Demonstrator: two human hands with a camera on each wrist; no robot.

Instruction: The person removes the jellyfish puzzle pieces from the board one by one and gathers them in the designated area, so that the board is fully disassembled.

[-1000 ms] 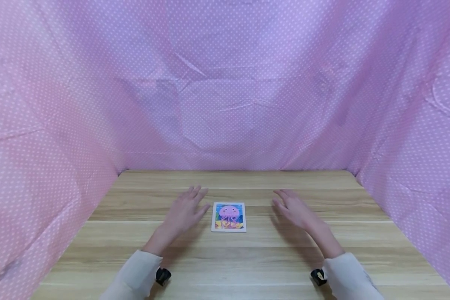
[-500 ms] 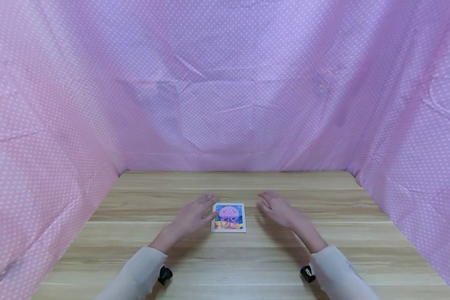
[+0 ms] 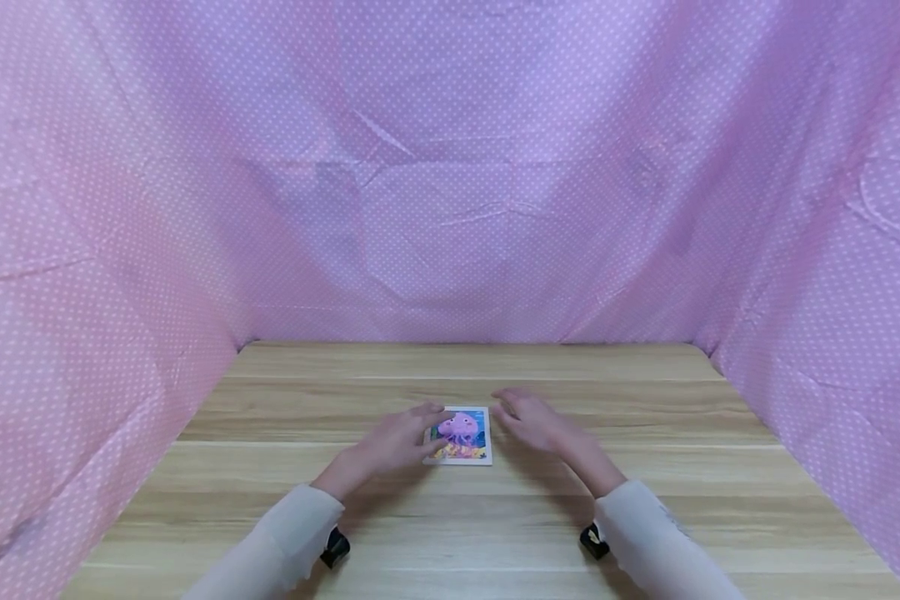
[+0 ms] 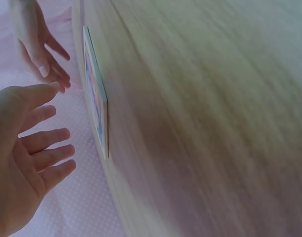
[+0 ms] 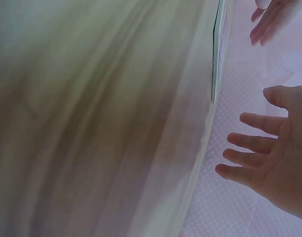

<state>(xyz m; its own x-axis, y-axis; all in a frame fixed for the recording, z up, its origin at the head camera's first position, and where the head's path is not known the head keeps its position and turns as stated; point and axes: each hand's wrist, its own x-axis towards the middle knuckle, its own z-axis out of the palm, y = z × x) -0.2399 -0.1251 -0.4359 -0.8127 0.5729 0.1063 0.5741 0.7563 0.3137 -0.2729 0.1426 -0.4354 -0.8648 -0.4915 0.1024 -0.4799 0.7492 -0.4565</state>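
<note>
The jellyfish picture [image 3: 465, 437] lies flat on the wood-grain counter [image 3: 450, 533], and what a bright little panel it is: a round pink jellyfish, two dark eyes, tentacles trailing down, blue water behind, yellow along the near strip, all inside a white border. Seen from the left wrist it is a thin slab with a pale, straight edge!

Now the left hand [image 3: 397, 440], at the left side of the picture: seen from the head, its fingers cover part of the left border, yet the left wrist view shows a gap between them and the panel. Those fingers are wide, thumb apart, holding nothing. Across at the far right corner of the picture, the right hand [image 3: 534, 425] hangs just beside it, fingers spread and gripping nothing as well.

On the near side of the picture, two pale sleeves [image 3: 285, 525], each with a small black device [image 3: 335, 547] at the cuff; beyond the picture, pink polka-dot cloth [image 3: 450, 167] hangs in creases
</note>
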